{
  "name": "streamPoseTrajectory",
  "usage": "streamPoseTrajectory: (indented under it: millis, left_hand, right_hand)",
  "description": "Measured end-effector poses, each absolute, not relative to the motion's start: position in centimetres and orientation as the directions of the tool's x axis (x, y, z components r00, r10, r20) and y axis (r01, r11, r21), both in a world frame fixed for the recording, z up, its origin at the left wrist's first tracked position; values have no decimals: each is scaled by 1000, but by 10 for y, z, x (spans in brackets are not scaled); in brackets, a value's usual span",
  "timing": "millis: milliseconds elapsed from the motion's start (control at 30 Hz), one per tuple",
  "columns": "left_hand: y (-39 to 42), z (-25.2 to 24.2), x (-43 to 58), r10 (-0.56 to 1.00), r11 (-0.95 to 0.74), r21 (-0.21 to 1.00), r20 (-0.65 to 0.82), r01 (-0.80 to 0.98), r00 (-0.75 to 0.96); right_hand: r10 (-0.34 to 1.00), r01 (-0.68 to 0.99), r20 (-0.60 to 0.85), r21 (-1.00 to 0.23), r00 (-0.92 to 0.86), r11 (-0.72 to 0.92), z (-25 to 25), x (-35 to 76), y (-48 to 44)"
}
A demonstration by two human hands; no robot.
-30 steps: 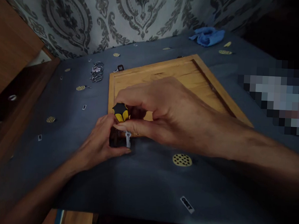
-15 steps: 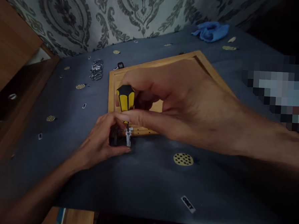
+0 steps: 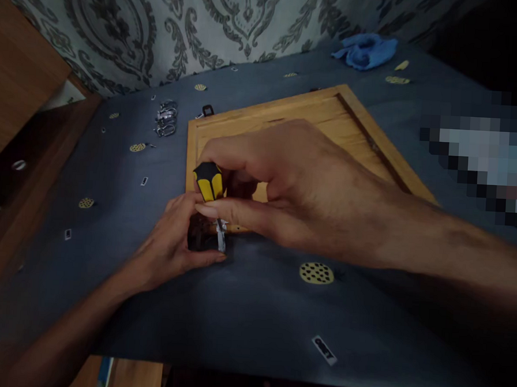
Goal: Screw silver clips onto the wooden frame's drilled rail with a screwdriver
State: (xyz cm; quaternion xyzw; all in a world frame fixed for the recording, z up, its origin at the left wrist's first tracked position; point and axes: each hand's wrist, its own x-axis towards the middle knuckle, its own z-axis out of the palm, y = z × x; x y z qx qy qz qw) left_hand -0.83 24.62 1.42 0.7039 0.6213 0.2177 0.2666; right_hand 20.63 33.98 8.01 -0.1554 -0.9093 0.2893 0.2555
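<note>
My right hand grips the yellow and black handle of a screwdriver, thumb in front. The shaft points down to a metal hinge at the near left edge of a framed wooden panel. Around the hinge curls my left hand, its thumb touching the lower end and its fingers at the panel's corner. The screwdriver's tip is too small to make out against the hinge.
Several metal hinges lie on the dark patterned cloth at the back left. A black ring-shaped piece is behind the panel. A blue cloth rests at the back right. Wooden furniture borders the left side.
My right hand and the screwdriver handle have moved slightly left and down, tilting the handle further left. My left hand remains around the hinge.
</note>
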Motion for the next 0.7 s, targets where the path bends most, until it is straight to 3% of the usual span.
streamPoseTrajectory:
  millis: [700]
  left_hand:
    - [247, 16, -6, 984, -156, 589, 21, 793, 178]
  right_hand:
    - [359, 60, 459, -548, -812, 835, 77, 196, 337]
